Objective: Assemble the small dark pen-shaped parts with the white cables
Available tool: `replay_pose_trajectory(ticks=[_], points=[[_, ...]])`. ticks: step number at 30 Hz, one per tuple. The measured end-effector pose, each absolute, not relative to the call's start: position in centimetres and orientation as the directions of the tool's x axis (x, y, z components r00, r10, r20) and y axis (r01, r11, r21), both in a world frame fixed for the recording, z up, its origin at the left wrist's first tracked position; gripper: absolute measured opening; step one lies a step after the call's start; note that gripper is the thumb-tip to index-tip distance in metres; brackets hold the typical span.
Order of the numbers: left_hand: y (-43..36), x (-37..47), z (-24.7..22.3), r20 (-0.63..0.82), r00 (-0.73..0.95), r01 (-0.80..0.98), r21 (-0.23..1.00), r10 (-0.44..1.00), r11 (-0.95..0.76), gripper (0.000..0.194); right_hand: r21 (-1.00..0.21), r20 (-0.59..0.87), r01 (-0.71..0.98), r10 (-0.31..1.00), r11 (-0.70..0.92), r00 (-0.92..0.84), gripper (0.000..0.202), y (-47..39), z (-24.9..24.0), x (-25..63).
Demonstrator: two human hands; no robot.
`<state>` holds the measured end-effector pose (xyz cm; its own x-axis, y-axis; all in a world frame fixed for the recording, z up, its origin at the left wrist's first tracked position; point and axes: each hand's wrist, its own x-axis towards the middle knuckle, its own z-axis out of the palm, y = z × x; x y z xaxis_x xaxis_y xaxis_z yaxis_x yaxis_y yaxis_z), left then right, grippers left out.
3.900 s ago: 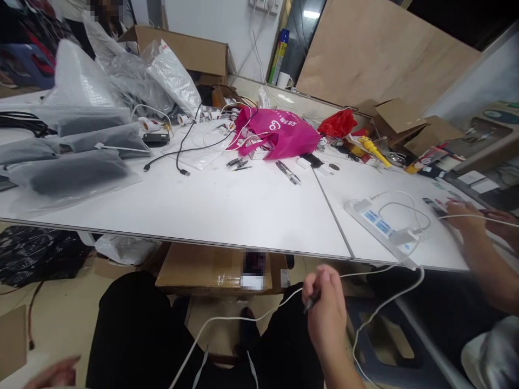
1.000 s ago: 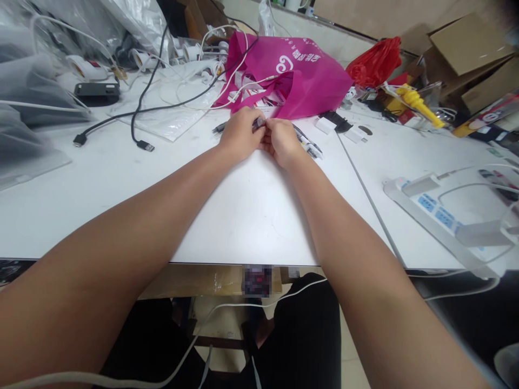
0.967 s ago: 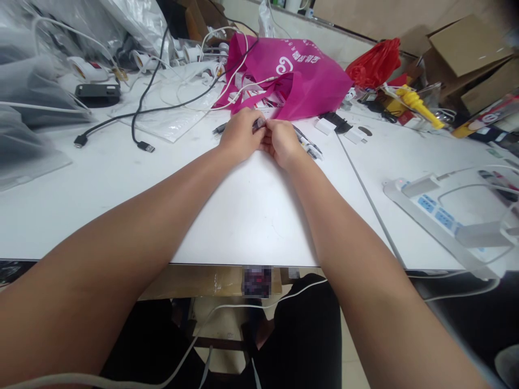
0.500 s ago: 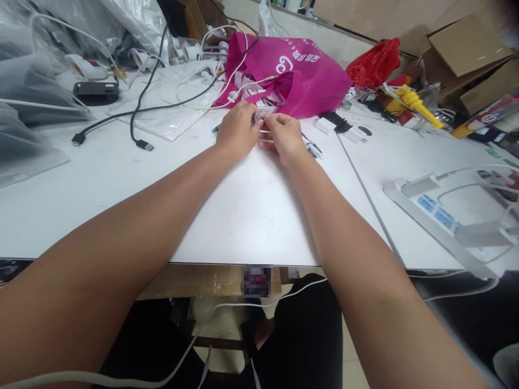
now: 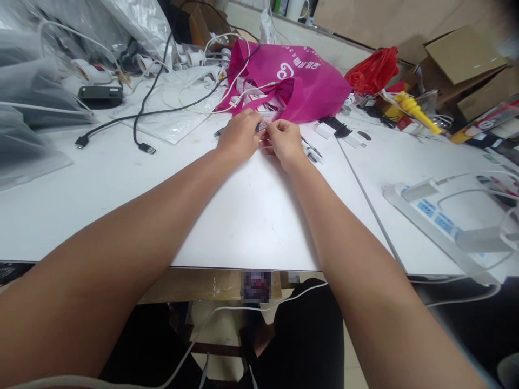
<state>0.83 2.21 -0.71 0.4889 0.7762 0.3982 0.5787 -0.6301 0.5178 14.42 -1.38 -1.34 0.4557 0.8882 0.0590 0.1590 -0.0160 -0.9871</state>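
My left hand and my right hand meet over the white table, just in front of a pink bag. Both have their fingers closed around a small item between the fingertips, partly clear or grey, too small and covered to name. Dark thin pieces lie on the table left of my left hand. Beside my right hand rest several slim black and clear pieces. White and red packets show in the bag's opening.
Black cables with a USB plug and a black device lie left. Plastic bags fill the far left. At right are a power strip, white pieces, a yellow object, a red bag and a cardboard box.
The whole view has shifted slightly, with the table things a little lower in the picture. My hands stay together, their fingers still closed at the same small item.
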Motion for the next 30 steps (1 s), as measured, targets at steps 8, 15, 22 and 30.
replay_pose_trajectory(ticks=[8,15,22,30], points=[[2.0,0.8,-0.3,0.381,0.517,0.619,0.451,0.766,-0.642,0.027,-0.962,0.083,0.269,0.877,-0.054,0.473,0.042,-1.3,-1.5,14.8],[1.7,0.8,-0.2,0.355,0.540,0.637,0.420,0.763,-0.647,0.030,-0.901,0.205,0.433,0.861,-0.020,0.466,0.045,-0.4,-2.5,15.9],[1.3,0.8,0.3,0.351,0.557,0.640,0.396,0.753,-0.658,0.033,-0.896,0.255,0.443,0.860,0.038,0.443,0.040,0.2,-3.2,16.5],[1.6,0.7,0.0,0.356,0.482,0.647,0.471,0.801,-0.599,0.030,-0.963,0.123,0.271,0.896,0.004,0.426,0.017,-0.9,-1.8,15.0]])
